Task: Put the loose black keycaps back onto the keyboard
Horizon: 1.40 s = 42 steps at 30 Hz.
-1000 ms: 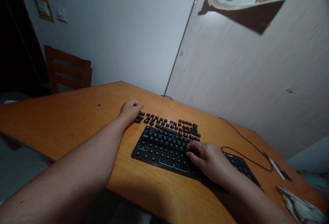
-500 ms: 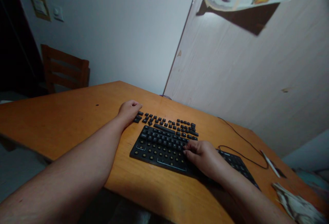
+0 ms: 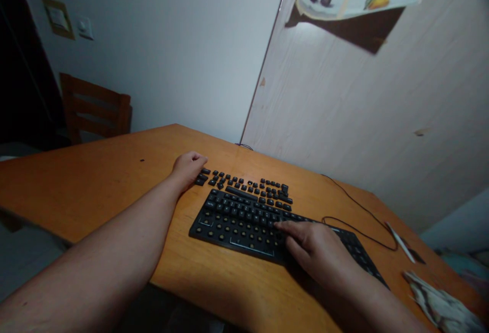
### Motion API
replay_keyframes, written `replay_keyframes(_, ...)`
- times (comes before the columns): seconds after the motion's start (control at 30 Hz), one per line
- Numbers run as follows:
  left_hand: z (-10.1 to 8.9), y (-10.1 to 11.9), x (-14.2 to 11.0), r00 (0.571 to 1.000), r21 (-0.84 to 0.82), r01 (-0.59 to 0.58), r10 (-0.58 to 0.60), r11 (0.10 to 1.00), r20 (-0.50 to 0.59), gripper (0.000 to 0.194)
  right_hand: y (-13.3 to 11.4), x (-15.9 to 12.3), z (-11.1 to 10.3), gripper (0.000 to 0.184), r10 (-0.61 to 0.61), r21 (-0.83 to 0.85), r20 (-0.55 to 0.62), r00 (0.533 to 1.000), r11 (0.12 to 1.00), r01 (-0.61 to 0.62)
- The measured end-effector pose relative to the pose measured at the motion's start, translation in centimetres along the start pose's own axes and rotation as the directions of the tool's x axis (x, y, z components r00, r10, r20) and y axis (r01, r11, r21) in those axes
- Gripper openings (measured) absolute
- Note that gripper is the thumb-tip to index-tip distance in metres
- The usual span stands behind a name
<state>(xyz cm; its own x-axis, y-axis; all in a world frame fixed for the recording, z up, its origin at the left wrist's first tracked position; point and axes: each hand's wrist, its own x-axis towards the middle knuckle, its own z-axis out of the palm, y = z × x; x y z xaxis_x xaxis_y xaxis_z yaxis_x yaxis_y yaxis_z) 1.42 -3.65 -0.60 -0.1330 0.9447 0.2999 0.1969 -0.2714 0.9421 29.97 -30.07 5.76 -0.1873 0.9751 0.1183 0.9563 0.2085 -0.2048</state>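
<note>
Head view: our right hand (image 3: 319,246), nearer, index finger outstretched, thumb slightly apart, touches the keyboard (image 3: 237,244) slanting lengthwise beneath, our left hand (image 3: 187,166), grip unreadable, beside loose keycaps (image 3: 241,193) beyond.

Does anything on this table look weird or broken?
Yes, the keyboard looks odd: its lower rows show bare round posts where keycaps should be. Loose keycaps lie on the table behind it, some beside the left hand. The right hand touches the keyboard.

Pale wall (image 3: 164,53), 1 wooden chair (image 3: 95,109), dim light.
</note>
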Motion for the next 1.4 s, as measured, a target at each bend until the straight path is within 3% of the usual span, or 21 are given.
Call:
replay_keyframes(0.2, 0.0, 0.7, -0.5, 1.000, -0.017, 0.004, -0.004, 1.000, -0.001, 0.026, -0.2, 0.3, 0.5, 0.046, -0.017, -0.059, 0.046, 0.999, 0.998, 0.020)
replay_keyframes(0.37, -0.1, 1.2, -0.8, 1.000, -0.025, 0.003, -0.002, 1.000, 0.016, 0.023, -0.1, 0.3, 0.6, 0.045, -0.020, -0.054, 0.010, 1.000, 0.998, 0.020)
replay_keyframes(0.83, -0.1, 0.3, -0.2, 1.000, -0.031, 0.004, -0.003, 0.999, 0.015, 0.025, -1.0, 0.6, 0.4, 0.044, -0.009, -0.112, 0.035, 0.999, 0.994, 0.013)
replay_keyframes(1.1, 0.0, 0.3, -0.1, 0.999, -0.053, 0.033, -0.032, 0.998, 0.009, 0.024, -0.2, 0.3, 0.5, 0.042, -0.031, -0.088, -0.043, 0.999, 0.996, 0.027)
replay_keyframes(1.4, -0.1, 0.3, -0.2, 1.000, -0.009, -0.014, 0.014, 1.000, -0.006, 0.026, -1.2, 0.3, 0.8, 0.044, -0.031, -0.162, 0.047, 0.998, 0.986, 0.038)
